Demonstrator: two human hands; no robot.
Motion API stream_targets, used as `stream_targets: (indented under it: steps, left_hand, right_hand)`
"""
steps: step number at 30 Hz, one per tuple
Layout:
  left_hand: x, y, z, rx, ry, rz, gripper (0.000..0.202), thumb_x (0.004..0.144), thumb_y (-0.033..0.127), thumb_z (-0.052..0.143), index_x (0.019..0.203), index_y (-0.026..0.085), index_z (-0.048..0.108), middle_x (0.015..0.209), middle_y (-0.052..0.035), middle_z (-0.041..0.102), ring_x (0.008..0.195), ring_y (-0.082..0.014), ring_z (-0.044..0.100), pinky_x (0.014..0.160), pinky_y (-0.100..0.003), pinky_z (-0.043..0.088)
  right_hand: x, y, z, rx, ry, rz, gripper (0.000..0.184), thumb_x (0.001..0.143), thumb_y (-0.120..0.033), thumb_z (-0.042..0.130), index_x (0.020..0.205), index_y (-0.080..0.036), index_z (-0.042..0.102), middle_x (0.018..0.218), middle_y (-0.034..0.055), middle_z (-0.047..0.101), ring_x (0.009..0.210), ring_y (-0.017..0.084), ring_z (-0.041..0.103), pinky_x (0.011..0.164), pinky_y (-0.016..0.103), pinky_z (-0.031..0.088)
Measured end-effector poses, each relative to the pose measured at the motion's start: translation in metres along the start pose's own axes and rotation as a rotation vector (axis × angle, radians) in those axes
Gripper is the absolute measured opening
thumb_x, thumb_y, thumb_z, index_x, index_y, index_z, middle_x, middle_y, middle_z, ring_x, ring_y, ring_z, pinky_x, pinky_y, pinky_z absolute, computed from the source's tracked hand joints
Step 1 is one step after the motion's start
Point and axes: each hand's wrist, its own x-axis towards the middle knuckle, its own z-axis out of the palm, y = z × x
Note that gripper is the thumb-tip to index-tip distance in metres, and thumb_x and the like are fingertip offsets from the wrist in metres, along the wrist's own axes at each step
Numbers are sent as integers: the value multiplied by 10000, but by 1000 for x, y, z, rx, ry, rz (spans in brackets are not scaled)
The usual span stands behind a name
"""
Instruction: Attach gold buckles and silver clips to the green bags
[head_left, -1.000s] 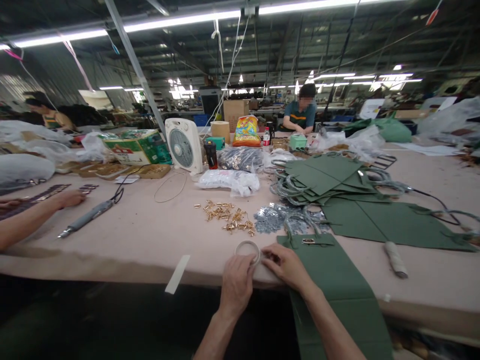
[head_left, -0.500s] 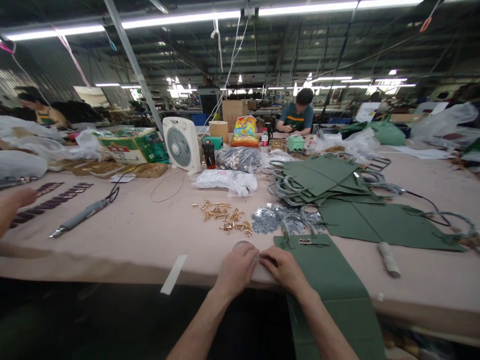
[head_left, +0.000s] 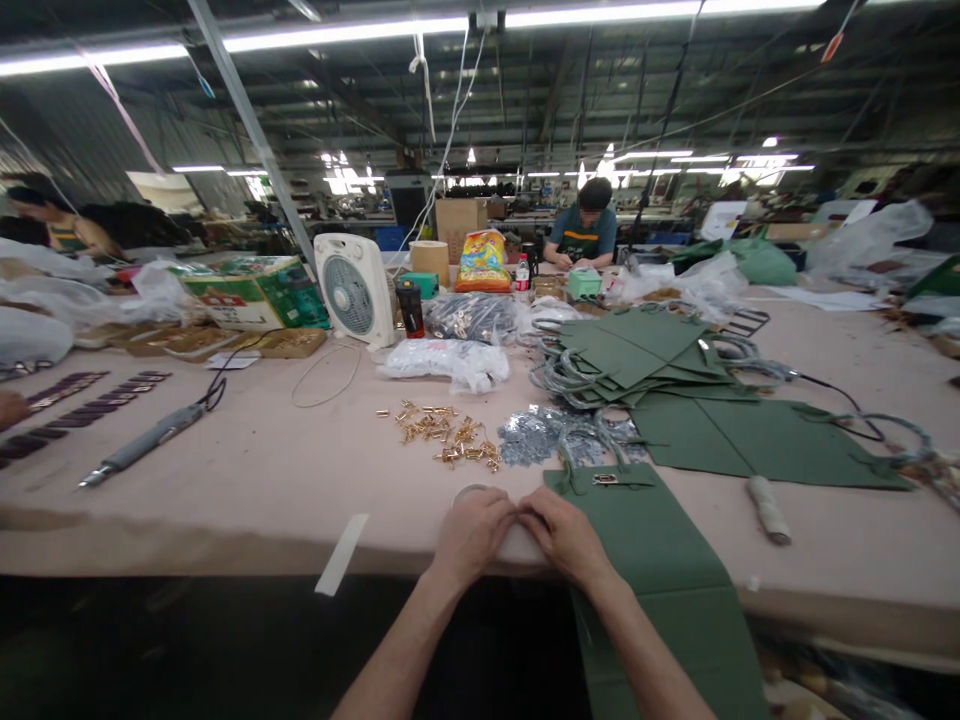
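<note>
Left hand (head_left: pixel 472 537) and right hand (head_left: pixel 562 537) curled together at table edge (head_left: pixel 187 545), grip hidden, can't tell what's held; pale ring (head_left: pixel 470 491) mostly hidden behind left hand; green bag panel (head_left: pixel 645 560) beside right hand.

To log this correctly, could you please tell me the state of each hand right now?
Left hand: fingers curled, beside a tape roll; any hold cannot be told.
Right hand: fingers curled, at the green bag; any hold cannot be told.

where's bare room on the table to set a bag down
Bare pink tabletop lies between the grey corded hand tool and the gold metal fittings, below the wire loop. Crowded: rightward, with silver metal scraps and flat green bag panels.
</note>
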Motion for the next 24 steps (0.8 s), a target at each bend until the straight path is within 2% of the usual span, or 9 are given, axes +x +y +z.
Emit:
stream_targets:
  steps: [6,8,11,14,17,20,24]
  left_hand:
    - [2,-1,-5,-99,-37,-46,219,999,287,546,975,298,764,991,-5,729,932,-172,669,803,-269,516]
    - [4,-2,-7,-150,-49,-74,215,991,281,557,921,289,760,969,8,731,925,-167,665,796,-266,508]
    - [5,-4,-8,-192,-6,-112,201,983,252,563,884,259,738,951,4,727,926,-167,658,836,-274,504]
    - [3,-7,-5,-97,8,-53,173,997,271,570,935,257,731,988,-11,724,940,-179,655,816,-283,492]
    - [-2,-19,-8,72,-27,79,184,1016,283,559,964,263,735,969,-28,718,926,-189,649,774,-284,475]
    - [-8,-45,-22,215,-32,121,200,1016,225,544,953,247,733,933,-38,707,901,-195,636,776,-292,479]
    - [-22,-93,-46,239,-23,92,236,1025,206,499,1026,250,732,960,-42,707,915,-192,650,811,-299,520]
  right_hand:
    - [2,-4,0,-35,-58,3,98,1022,-223,524,997,-268,607,992,14,639,896,188,645,828,290,495]
    - [2,-6,1,-18,-76,-46,121,1013,-188,514,999,-260,610,1002,20,639,903,185,635,835,287,489]
    - [-1,-7,0,62,-71,-138,161,1011,-173,484,991,-250,624,997,36,642,904,186,620,838,289,490]
    - [-4,-1,-3,218,124,-106,177,1033,-257,470,942,-241,621,953,53,631,903,201,614,846,306,504]
    - [-6,11,-7,383,355,92,190,1025,-385,526,953,-231,611,850,38,596,794,200,591,756,301,509]
    - [-7,27,-8,573,456,278,258,989,-474,598,1015,-217,604,753,-1,556,675,172,541,631,270,468]
    - [-7,38,-7,779,534,352,326,928,-520,690,1019,-215,623,710,-21,551,653,151,505,608,254,426]
